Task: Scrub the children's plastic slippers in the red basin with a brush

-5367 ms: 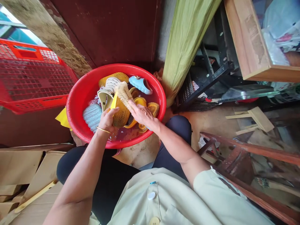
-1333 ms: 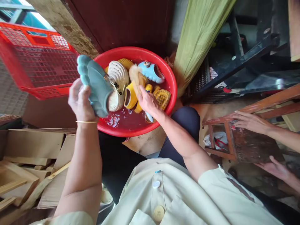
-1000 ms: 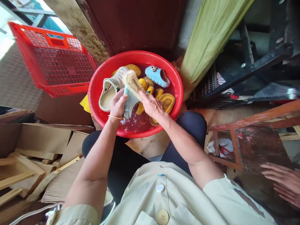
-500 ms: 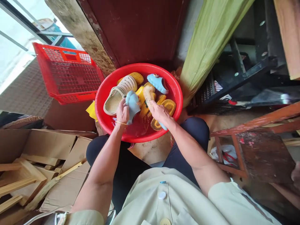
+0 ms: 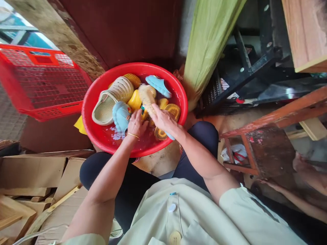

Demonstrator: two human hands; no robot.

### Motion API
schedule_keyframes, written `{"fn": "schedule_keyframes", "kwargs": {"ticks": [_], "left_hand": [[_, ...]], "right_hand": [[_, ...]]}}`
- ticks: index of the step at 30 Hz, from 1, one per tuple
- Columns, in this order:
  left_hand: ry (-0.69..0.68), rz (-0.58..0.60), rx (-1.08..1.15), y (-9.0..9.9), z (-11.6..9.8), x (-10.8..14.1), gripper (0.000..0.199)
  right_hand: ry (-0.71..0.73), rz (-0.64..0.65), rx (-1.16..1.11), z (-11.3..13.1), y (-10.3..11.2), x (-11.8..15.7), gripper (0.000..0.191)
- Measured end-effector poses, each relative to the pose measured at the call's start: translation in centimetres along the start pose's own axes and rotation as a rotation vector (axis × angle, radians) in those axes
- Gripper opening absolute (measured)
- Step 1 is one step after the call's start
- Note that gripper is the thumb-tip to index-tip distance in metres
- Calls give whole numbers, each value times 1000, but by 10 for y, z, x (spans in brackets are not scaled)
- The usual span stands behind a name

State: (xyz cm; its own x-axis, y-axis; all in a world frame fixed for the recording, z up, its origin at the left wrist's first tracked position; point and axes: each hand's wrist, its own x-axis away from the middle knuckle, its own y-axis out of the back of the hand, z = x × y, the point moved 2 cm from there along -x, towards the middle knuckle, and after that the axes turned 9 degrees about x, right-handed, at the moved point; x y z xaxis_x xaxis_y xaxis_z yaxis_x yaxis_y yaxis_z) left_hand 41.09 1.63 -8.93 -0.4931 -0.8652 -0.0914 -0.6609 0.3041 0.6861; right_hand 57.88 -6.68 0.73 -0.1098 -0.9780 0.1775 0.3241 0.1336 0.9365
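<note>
A red basin (image 5: 88, 132) of water holds several clogs. My right hand (image 5: 165, 119) grips a scrubbing brush (image 5: 146, 97) with pale bristles, its light blue handle end showing below my palm. My left hand (image 5: 136, 124) reaches down into the middle of the basin, thumb apart from the fingers, fingertips near yellow clogs and partly hidden. Just left of it lies a light blue clog (image 5: 120, 117). A large cream clog (image 5: 120, 90) rests at the basin's left side. Another light blue clog (image 5: 158, 85) floats at the back. A yellow clog (image 5: 135, 100) and brown-patterned yellow soles (image 5: 173, 110) lie around the brush.
Left of the basin stands a red plastic crate (image 5: 48, 81), with cardboard boxes (image 5: 33, 172) and wood pieces in front of it. A green cloth (image 5: 209, 44) hangs at the back right. A wooden stool (image 5: 273, 153) stands to the right; another person's arm (image 5: 293, 200) shows beyond it.
My left hand has let go of the light blue clog and moved right, toward the yellow clogs. The right hand still holds the brush. The view has shifted to the right.
</note>
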Motion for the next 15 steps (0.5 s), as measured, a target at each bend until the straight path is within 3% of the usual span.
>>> {"fn": "schedule_keyframes", "kwargs": {"ticks": [3, 6, 8, 13, 15], "left_hand": [[100, 5, -38, -10, 23, -11, 78], [171, -48, -79, -10, 33, -15, 72], [228, -54, -123, -8, 31, -14, 65], [434, 162, -154, -8, 12, -11, 57], [472, 123, -40, -4, 7, -12, 48]], "right_hand": [[54, 5, -25, 5, -8, 4, 57], [48, 20, -14, 7, -10, 5, 56], [54, 22, -5, 7, -8, 5, 56], [84, 31, 5, 9, -13, 9, 56], [67, 48, 15, 9, -19, 11, 57]]}}
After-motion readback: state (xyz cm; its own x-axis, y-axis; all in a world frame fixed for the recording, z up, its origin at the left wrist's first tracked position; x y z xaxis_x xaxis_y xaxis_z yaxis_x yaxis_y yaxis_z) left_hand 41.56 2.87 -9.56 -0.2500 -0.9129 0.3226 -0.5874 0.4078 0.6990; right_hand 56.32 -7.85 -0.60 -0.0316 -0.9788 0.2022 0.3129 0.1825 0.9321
